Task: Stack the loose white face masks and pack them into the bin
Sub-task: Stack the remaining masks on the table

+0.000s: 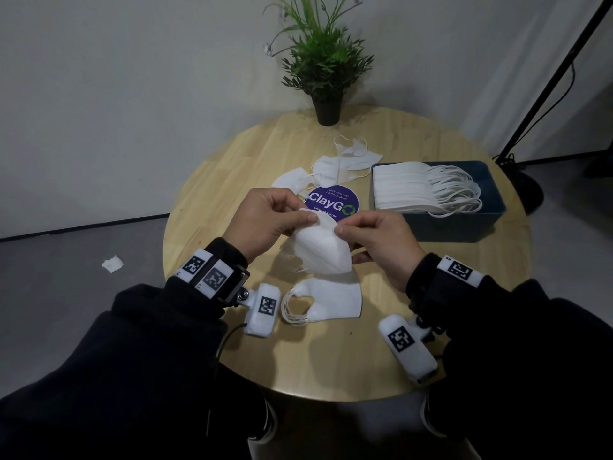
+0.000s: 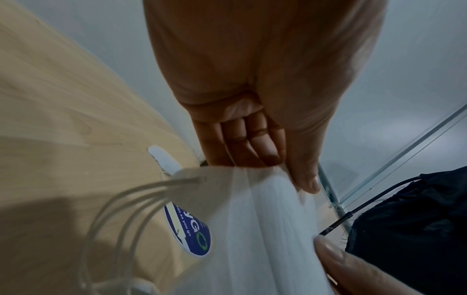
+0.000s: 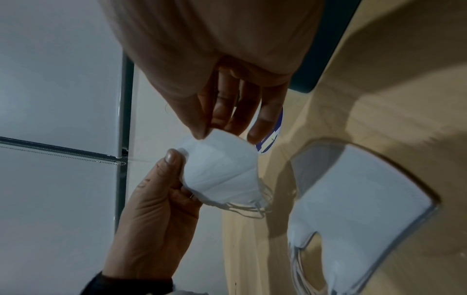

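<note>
Both hands hold a small bunch of folded white masks (image 1: 320, 249) above the round wooden table (image 1: 232, 180). My left hand (image 1: 272, 219) pinches its upper left edge, thumb on top; my right hand (image 1: 374, 240) pinches the upper right edge. In the left wrist view the masks (image 2: 265, 229) hang below the left hand (image 2: 265, 155), ear loops trailing. In the right wrist view the masks (image 3: 222, 171) sit between the right hand (image 3: 227, 111) and the left hand (image 3: 161, 189). A flat stack of masks (image 1: 335, 298) lies on the table under my hands. Loose masks (image 1: 335, 164) lie farther back. The dark blue bin (image 1: 487, 214) at right holds a row of packed masks (image 1: 404, 189).
A potted green plant (image 1: 323, 68) stands at the table's far edge. A round purple sticker (image 1: 331, 202) is on the tabletop's middle. A black stand pole (image 1: 550, 81) rises at the right. A crumpled white scrap (image 1: 112, 263) lies on the grey floor at left.
</note>
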`<move>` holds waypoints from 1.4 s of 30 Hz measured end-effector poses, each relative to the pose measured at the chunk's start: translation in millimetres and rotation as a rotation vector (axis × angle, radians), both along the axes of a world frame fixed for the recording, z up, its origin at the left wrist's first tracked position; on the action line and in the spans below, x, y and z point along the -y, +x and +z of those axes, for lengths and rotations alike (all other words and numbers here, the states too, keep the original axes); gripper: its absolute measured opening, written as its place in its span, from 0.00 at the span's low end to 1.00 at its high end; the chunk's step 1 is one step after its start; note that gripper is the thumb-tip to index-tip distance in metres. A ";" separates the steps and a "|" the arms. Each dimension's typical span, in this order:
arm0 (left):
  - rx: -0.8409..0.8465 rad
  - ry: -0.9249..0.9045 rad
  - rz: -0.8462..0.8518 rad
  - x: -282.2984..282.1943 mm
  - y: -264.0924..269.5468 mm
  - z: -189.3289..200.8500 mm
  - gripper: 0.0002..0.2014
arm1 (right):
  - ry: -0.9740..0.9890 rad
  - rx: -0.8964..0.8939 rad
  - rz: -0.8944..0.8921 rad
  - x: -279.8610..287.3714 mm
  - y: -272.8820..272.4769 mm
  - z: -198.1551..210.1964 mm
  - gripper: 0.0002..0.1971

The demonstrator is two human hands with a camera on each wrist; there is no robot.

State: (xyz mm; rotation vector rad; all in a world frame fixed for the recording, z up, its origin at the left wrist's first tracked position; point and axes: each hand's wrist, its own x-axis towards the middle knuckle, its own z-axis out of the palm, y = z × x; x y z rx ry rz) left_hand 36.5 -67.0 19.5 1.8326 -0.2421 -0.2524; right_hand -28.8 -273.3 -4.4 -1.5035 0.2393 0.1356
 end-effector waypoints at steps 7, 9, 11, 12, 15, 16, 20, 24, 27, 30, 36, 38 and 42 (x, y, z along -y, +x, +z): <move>-0.246 0.332 -0.320 -17.0 -7.8 -6.0 0.20 | 0.088 -0.054 -0.067 9.6 1.3 0.0 0.02; -0.281 0.379 -0.340 -22.0 -11.6 -11.7 0.20 | 0.070 -0.067 -0.069 14.1 1.6 -2.9 0.01; -0.295 0.363 -0.280 -26.7 -14.9 -14.9 0.19 | -0.021 -0.092 -0.034 18.6 1.1 -8.9 0.02; -0.304 0.364 -0.254 -29.1 -16.0 -15.7 0.18 | -0.078 -0.113 -0.007 20.6 0.6 -13.0 0.03; -0.336 0.419 -0.217 -33.4 -20.2 -17.8 0.14 | -0.167 -0.224 0.077 23.7 -2.5 -26.7 0.05; -0.350 0.440 -0.214 -33.6 -21.6 -19.9 0.13 | -0.187 -0.259 0.097 23.8 -3.7 -30.9 0.05; -0.388 0.478 -0.208 -30.0 -27.5 -34.0 0.15 | -0.322 -0.299 0.137 21.0 -6.4 -43.5 0.05; -0.400 0.481 -0.181 -28.7 -26.6 -44.4 0.14 | -0.444 -0.306 0.144 20.2 -7.2 -46.0 0.05; -0.393 0.497 -0.180 -29.7 -25.9 -46.4 0.13 | -0.462 -0.314 0.150 20.3 -6.6 -45.8 0.06; -0.393 0.503 -0.181 -29.6 -26.0 -47.4 0.12 | -0.478 -0.319 0.155 19.9 -6.4 -45.9 0.07; -0.432 0.496 -0.196 -28.2 -28.5 -47.8 0.14 | -0.502 -0.315 0.162 20.1 -6.7 -45.4 0.07; -0.433 0.504 -0.204 -27.4 -29.3 -47.1 0.14 | -0.509 -0.313 0.164 20.5 -6.9 -45.7 0.07; -0.465 0.494 -0.198 -27.2 -30.4 -46.1 0.14 | -0.519 -0.309 0.167 19.7 -5.9 -47.9 0.08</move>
